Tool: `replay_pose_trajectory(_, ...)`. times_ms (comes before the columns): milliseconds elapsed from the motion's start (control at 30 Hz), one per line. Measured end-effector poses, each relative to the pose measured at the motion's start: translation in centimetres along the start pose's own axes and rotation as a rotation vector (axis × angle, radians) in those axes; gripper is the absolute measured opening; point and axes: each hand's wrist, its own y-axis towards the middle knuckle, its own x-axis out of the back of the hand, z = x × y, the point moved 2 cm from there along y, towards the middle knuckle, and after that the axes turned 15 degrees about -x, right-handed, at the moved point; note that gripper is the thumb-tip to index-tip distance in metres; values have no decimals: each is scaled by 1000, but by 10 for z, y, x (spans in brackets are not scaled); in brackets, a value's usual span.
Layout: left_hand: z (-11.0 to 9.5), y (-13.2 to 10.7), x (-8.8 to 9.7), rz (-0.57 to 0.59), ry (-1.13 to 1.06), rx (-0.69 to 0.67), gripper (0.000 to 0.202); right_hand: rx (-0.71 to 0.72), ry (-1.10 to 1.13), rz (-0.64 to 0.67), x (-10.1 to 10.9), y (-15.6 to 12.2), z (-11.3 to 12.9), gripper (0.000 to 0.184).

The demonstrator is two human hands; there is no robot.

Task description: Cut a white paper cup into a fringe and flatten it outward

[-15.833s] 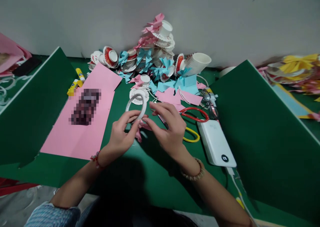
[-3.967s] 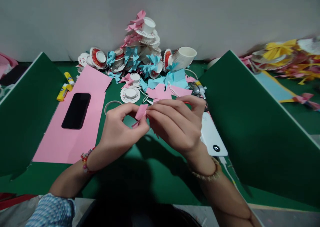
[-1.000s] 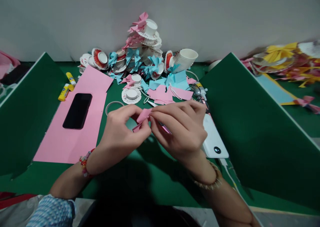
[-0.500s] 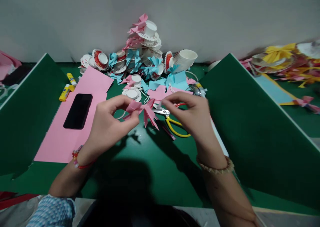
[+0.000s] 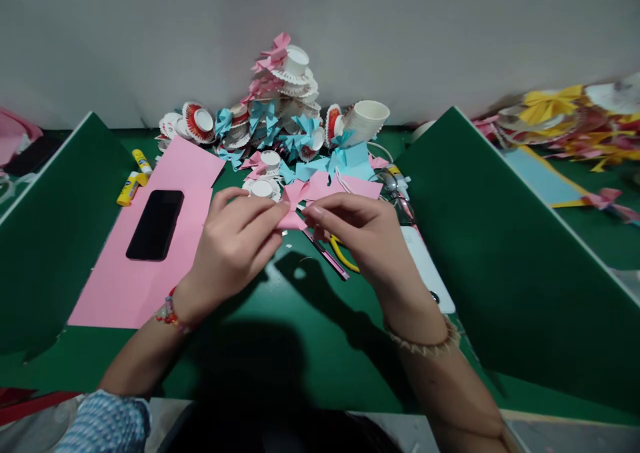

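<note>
My left hand (image 5: 240, 243) is closed, pinching a folded pink paper bow (image 5: 294, 221) between thumb and fingers. My right hand (image 5: 357, 233) meets the bow from the other side, thumb and fingertips pressed together near its middle. Whatever sits between those fingertips is too small to make out. Under the right hand lie scissors, of which part of a yellow handle (image 5: 344, 256) shows. A slim pink and dark stick-like tool (image 5: 327, 256) rests on the green table (image 5: 280, 306) just below the bow.
Behind my hands stand paper-cup hats (image 5: 295, 63) with pink and blue bows, and stacked paper cups (image 5: 370, 116). Left are a black phone (image 5: 155, 225) on pink paper (image 5: 113, 286) and glue sticks (image 5: 129, 188). A white flat device (image 5: 425, 263) lies right. Green dividers (image 5: 525, 260) flank the table.
My right hand has moved left to the bow; the whitish strip it held is no longer clearly visible. My left hand has turned over the bow, which now lies flatter between both hands.
</note>
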Motion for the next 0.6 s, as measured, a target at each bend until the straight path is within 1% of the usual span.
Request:
replay_pose_trajectory(67, -2, -1, -3, -5, 76, -85, 21, -92, 120, 69, -3, -5, 7, 14)
replay_pose_trajectory(167, -6, 0, -7, -16, 157, -136, 20, -167, 204, 107, -9, -9, 8, 19)
replay_pose_trajectory(233, -7, 0, -9, -7, 179, -146, 19, -142, 237, 70, -12, -11, 7, 25)
replay_pose_trajectory(300, -8, 0, -11, -3, 184, -144, 18, -75, 225, 4, -14, -14, 8, 28)
replay_pose_trajectory(400, -8, -1, -12, -9, 173, -124, 19, 21, 107, -81, -16, -21, 13, 18)
replay_pose_trajectory(500, -7, -2, -12, -23, 129, -95, 20, 61, 17, -118, -16, -23, 15, 12)
replay_pose_trajectory(567, -7, -2, -10, -20, 64, -33, 20, 54, 34, -117, -14, -22, 15, 11)
replay_pose_trajectory(600, -6, -1, -8, -13, 4, 23, 20, 45, 56, -103, -12, -21, 14, 11)
